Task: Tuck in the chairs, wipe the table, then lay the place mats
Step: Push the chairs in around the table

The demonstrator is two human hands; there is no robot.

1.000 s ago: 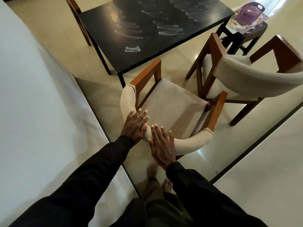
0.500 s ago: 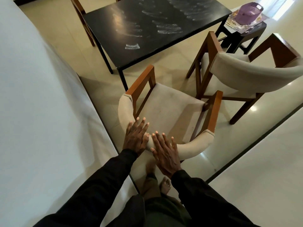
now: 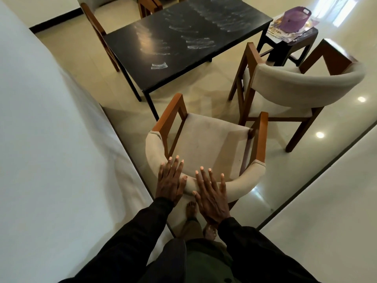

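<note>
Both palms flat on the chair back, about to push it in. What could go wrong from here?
1. The near chair faces the table corner, so its arm may hit the table leg.
2. The left hand and right hand lie flat, fingers not wrapped, so steering is likely weak.
3. The second chair stands close and may get clipped.

Two arms in dark sleeves reach forward, close together. The left hand [image 3: 170,181] and right hand [image 3: 212,196] lie flat, palms down, fingers spread and pointing away, bare feet below
</note>
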